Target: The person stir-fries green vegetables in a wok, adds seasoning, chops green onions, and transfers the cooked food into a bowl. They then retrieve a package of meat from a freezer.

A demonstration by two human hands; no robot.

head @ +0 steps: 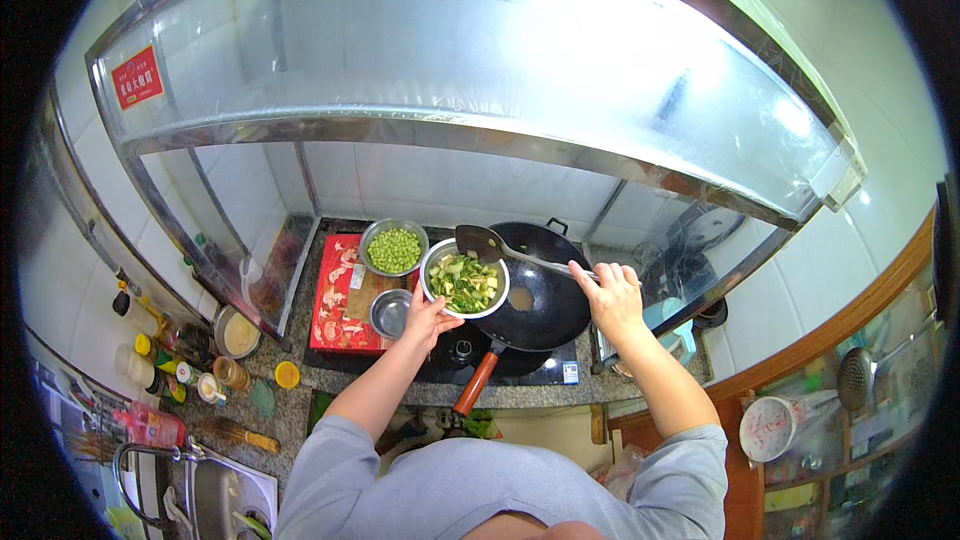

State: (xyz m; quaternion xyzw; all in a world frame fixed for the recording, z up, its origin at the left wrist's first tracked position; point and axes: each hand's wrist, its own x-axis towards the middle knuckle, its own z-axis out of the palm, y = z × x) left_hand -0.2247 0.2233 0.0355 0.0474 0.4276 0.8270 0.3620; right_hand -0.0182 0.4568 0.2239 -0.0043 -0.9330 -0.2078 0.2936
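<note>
My left hand grips the rim of a metal bowl of chopped green vegetables, held beside the left edge of a black wok. In my right hand is the handle of a metal spatula, whose dark blade lies over the bowl's upper rim. A small pool of liquid sits in the wok's bottom, and its wooden handle points towards me. Left of my bowl, a metal bowl of green beans and a small metal bowl rest on a red box.
A metal-framed range hood surrounds the stove. Seasoning jars, a yellow-lidded container and a brush are on the left counter. A sink lies at lower left, and a skimmer hangs at right.
</note>
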